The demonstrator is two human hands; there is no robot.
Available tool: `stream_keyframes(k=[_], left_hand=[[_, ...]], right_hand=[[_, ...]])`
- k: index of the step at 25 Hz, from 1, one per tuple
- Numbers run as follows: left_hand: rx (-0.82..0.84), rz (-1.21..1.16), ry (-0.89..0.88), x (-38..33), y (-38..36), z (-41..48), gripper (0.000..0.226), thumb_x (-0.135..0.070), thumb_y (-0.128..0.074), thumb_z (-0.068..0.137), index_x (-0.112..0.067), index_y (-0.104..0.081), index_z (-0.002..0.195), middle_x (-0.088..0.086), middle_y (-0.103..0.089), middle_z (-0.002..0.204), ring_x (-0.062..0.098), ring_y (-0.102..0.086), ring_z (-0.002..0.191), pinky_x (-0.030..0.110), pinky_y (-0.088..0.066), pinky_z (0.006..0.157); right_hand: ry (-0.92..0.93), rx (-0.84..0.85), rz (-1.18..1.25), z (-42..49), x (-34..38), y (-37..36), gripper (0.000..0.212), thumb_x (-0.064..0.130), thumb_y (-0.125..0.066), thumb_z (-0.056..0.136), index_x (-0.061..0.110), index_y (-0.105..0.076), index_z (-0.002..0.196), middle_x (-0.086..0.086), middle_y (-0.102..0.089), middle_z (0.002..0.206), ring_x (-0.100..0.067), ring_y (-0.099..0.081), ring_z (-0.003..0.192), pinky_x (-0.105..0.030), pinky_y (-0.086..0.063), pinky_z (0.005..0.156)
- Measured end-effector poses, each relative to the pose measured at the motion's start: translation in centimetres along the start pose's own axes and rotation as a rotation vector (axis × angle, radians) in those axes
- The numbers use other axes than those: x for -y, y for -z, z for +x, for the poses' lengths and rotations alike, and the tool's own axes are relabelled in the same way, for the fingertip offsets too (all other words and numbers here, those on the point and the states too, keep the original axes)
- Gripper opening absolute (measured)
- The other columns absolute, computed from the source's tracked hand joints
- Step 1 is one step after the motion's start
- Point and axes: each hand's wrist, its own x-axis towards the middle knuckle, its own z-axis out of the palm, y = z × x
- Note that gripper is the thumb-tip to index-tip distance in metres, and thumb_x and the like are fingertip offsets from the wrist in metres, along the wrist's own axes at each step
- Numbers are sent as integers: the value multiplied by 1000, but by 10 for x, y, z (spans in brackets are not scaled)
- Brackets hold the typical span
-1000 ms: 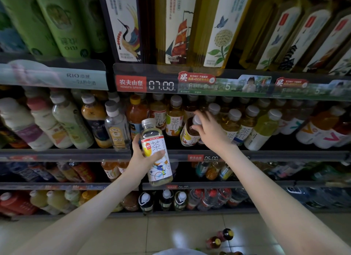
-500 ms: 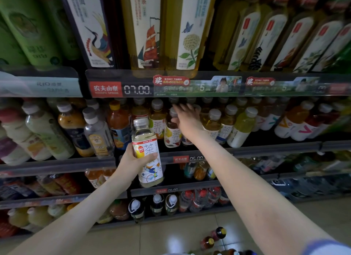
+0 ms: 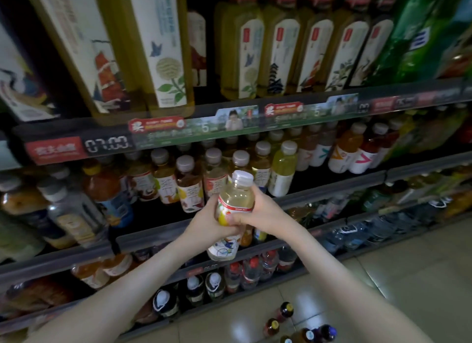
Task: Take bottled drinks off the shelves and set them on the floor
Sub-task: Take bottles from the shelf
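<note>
The place was a dim shop aisle, with packed shelves (image 3: 332, 189) rising over a pale tiled floor (image 3: 408, 278). The bottle (image 3: 236, 199), a pale tea with a white cap, was held in the air just in front of the middle shelf, clear of the rows and leaning a little to the right. The left hand (image 3: 207, 222) was wrapped round its label from the left, as it had been a moment earlier. The change lay in the right hand (image 3: 263, 212). Half a second before, it had been reaching in among the tea bottles (image 3: 189, 181) on that shelf. It had since come back with nothing new and closed on the same bottle from the right, thumb across the label. So one drink was off the shelf in a two-handed grip, and no second one had been taken. It had not yet gone down. A few bottles (image 3: 286, 310) already stood on the tiles below. Judging by that, the next move was probably to lower this one beside them.
</note>
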Motion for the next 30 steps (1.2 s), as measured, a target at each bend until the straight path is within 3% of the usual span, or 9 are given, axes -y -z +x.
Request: stream_keyframes(k=[3,5,7,9,12,18,25,30], left_hand=[[182,178,-86,-21,-26,26,78,-32,-84,67,-38,-33,126,-18,-58,116,-4,-56,104,14,-46,88],[193,404,-203,-32,-37,44,86,-52,-77,69,-30,-31,138,-10,-46,135,4,-46,121,18,-37,100],[-65,794,-407,-33,-38,62,94,-68,-64,70,-17,-34,144,8,-37,144,24,-34,133,39,-28,111],[-377,1147,-570,-31,-35,84,83,-54,-73,69,-12,-48,136,20,-47,135,37,-38,128,54,-29,108],[-449,1351,-511,-28,-29,108,90,-40,-90,48,-13,-58,128,23,-57,117,40,-48,113,65,-33,99],[-446,1396,-326,-28,-41,124,90,-26,-96,29,-3,-66,110,28,-57,101,49,-58,94,63,-41,93],[-512,1456,-381,-19,-33,133,84,-11,-94,36,-3,-65,114,28,-56,113,48,-53,104,57,-42,95],[-495,1429,-279,-23,-39,139,92,-10,-95,33,2,-61,118,30,-56,116,51,-53,110,57,-32,100]], right_hand=[[-23,-125,90,-13,-23,34,69,23,-87,66,38,-45,119,19,-62,106,12,-59,93,-9,-45,78],[-20,-206,94,-18,-37,56,69,27,-88,64,43,-44,115,19,-63,106,12,-59,93,-12,-45,79],[-34,-269,90,-20,-48,76,68,29,-88,65,44,-42,113,20,-62,105,12,-59,92,-14,-46,79],[-59,-313,98,-18,-58,93,68,27,-88,65,41,-41,114,19,-61,105,8,-58,95,-17,-46,77],[-62,-310,108,-12,-68,107,70,23,-87,67,35,-41,119,19,-59,106,6,-56,96,-13,-42,71],[-15,-287,86,3,-88,122,67,23,-87,65,40,-47,116,16,-60,114,2,-57,102,-17,-44,77],[-19,-297,98,5,-111,140,73,24,-89,62,36,-49,122,12,-59,118,-3,-57,106,-26,-47,86],[-1,-295,133,3,-112,144,66,19,-88,64,41,-48,111,11,-56,116,1,-55,102,-17,-44,78]])
